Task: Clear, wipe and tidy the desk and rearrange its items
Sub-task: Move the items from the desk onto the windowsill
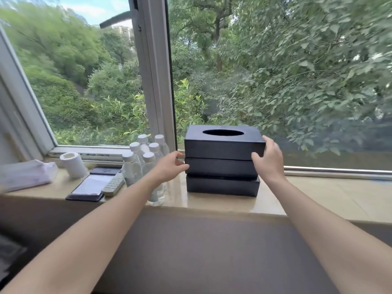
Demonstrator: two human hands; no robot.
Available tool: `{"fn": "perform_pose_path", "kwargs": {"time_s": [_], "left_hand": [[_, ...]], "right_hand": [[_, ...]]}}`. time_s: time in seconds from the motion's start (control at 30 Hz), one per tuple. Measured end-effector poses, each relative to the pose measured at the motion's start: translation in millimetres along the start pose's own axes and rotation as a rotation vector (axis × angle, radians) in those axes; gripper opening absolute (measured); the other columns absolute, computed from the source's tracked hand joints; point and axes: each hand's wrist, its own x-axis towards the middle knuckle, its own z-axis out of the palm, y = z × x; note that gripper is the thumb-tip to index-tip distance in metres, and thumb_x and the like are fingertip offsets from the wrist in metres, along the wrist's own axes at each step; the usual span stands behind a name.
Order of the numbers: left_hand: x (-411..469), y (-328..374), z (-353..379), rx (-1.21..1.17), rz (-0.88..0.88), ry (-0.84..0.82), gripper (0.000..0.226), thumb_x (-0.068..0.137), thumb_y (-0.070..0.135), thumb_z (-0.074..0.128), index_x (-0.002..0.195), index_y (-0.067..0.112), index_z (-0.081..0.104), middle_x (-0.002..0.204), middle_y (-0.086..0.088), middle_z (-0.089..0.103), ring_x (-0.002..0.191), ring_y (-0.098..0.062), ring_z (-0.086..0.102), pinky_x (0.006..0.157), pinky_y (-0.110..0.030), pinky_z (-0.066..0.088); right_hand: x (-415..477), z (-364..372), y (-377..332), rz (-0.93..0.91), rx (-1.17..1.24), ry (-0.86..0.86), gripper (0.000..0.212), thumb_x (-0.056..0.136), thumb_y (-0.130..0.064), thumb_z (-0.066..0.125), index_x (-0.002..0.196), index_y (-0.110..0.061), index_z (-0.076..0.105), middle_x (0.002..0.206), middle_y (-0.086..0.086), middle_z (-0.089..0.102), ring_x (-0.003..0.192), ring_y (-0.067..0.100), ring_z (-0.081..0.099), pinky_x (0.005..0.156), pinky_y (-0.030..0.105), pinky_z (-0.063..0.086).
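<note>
We cannot see into the top box: its oval slot shows only black. Our left forearm covers part of the bottles, so their count is unsure. Whether our left hand touches the stack is unclear. The papers are blurred and cut by the left edge. The remote has keys too small to read. A dark shape at bottom left is cut off and blurred.

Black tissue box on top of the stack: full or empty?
Cannot tell. No tissue pokes from the oval slot of the black tissue box; the slot shows only darkness, and the inside is hidden.
</note>
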Motion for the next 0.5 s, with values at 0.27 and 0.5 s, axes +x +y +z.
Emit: {"fn": "perform_pose_path", "kwargs": {"time_s": [0.27, 0.5], "left_hand": [[-33.7, 9.9, -62.5, 0.402, 0.326, 0.032, 0.041, 0.096, 0.027, 0.061, 0.134, 0.014, 0.053, 0.132, -0.002, 0.06, 0.118, -0.017, 0.058, 0.101, -0.038, 0.049], [-76.7, -36.7, -151.7, 0.722, 0.263, 0.181, 0.046, 0.096, 0.037, 0.058, 0.139, 0.024, 0.048, 0.14, 0.001, 0.051, 0.118, -0.023, 0.057, 0.096, -0.044, 0.05]], "right_hand": [[-23.5, 24.9, -68.6, -0.39, -0.216, -0.344, 0.041, 0.091, -0.017, 0.061, 0.131, -0.017, 0.058, 0.131, 0.003, 0.06, 0.13, 0.023, 0.045, 0.104, 0.035, 0.039], [-46.5, 97.0, -176.5, -0.64, -0.188, -0.512, 0.044, 0.09, -0.019, 0.065, 0.133, -0.018, 0.055, 0.13, 0.006, 0.061, 0.125, 0.023, 0.052, 0.103, 0.038, 0.043]]}}
